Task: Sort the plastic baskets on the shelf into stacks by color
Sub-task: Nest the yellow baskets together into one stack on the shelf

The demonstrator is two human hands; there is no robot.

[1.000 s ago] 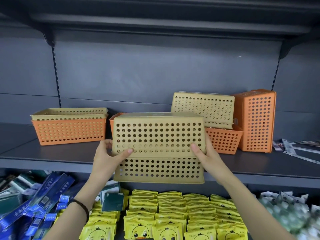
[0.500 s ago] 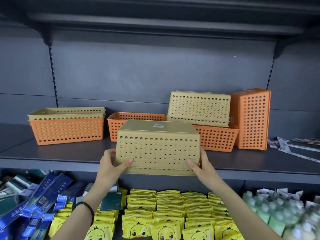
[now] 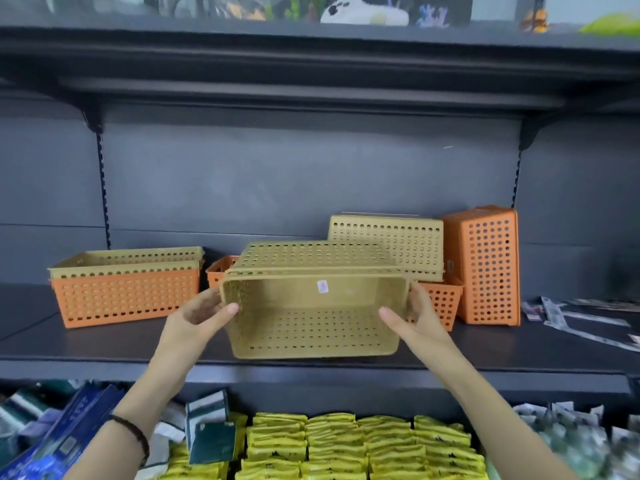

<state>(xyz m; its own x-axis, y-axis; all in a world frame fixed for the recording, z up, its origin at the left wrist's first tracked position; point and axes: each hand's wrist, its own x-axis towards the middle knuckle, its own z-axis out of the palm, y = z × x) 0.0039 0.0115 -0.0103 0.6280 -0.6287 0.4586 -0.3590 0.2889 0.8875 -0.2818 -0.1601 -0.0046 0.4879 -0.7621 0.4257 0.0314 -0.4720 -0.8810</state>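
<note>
I hold a tan perforated basket (image 3: 311, 327) over the shelf front, tipped on its side so its open mouth faces me. My left hand (image 3: 199, 315) grips its left end and my right hand (image 3: 414, 318) its right end. At the left stands an orange basket (image 3: 126, 299) with tan baskets (image 3: 128, 263) nested in it. Behind the held basket sits an orange basket (image 3: 441, 301), partly hidden, with an upturned tan basket (image 3: 388, 242) on top. Another orange basket (image 3: 485, 266) stands on end at the right.
The dark shelf (image 3: 104, 344) has an upper shelf (image 3: 311, 46) above it. Flat packets (image 3: 585, 318) lie on the shelf at the right. Below are yellow duck packets (image 3: 346, 445) and blue boxes (image 3: 59, 434).
I have turned the tan basket from bottom-up to its side, so the opening now faces me. The view has tilted upward and the upper shelf's goods have come into sight.
</note>
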